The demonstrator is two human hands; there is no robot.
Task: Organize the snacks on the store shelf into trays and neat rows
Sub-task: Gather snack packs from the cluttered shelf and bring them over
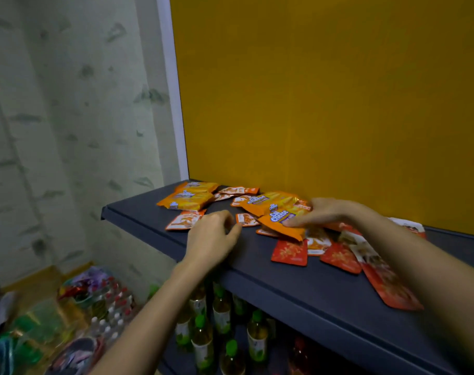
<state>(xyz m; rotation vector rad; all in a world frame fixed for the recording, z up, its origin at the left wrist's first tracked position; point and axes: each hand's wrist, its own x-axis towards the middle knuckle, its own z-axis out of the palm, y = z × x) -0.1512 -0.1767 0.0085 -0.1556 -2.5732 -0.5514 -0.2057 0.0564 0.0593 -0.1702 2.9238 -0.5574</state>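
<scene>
Head view: snack packets (282,212) lie scattered along shelf (311,288) back edge, no tray seen. Right hand (322,212) flat, fingers spread on an orange pack; left hand (211,236) loosely curled, empty. Barely started.

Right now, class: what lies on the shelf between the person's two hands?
In the head view, one small orange sachet lies between the left hand and right hand; otherwise bare shelf.

Both bare forearms reach toward twelve o'clock. The left hand (211,236) is palm down, fingers curled loosely inward. The right hand (321,212) lies flatter, fingers pointing toward nine o'clock.
</scene>
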